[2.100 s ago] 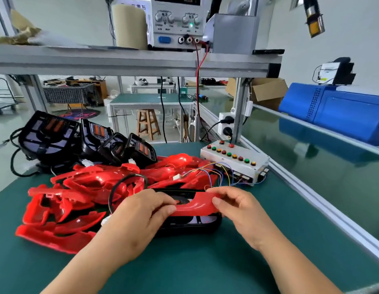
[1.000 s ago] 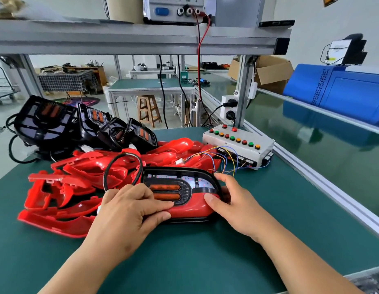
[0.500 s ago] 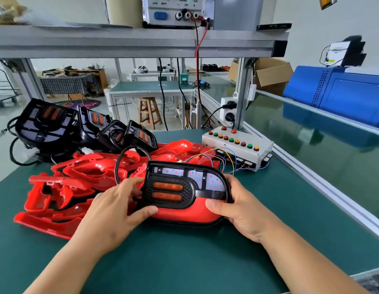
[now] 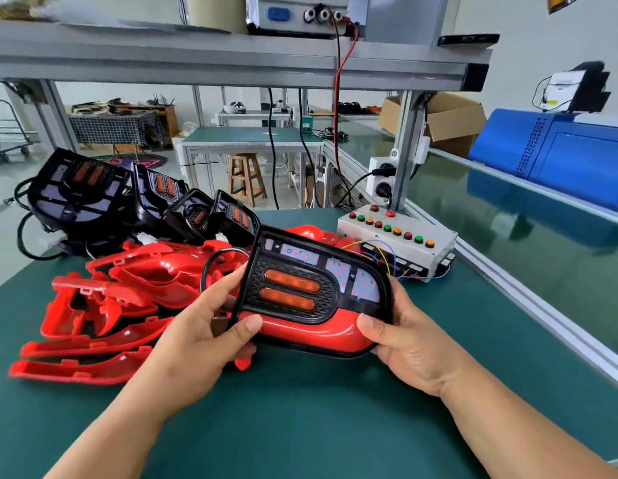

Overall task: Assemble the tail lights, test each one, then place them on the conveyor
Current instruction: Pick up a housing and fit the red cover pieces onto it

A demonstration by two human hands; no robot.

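Holds black-framed, red-lensed plastic tail light tilted above green surface, fingers of left hand and right hand curled round its ends. Just behind: heap of loose red plastic lenses, black lamp housings, white push-button box.

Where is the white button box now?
Head view, right of centre: the white button box sits on the green table, behind the held tail light, beside the conveyor.
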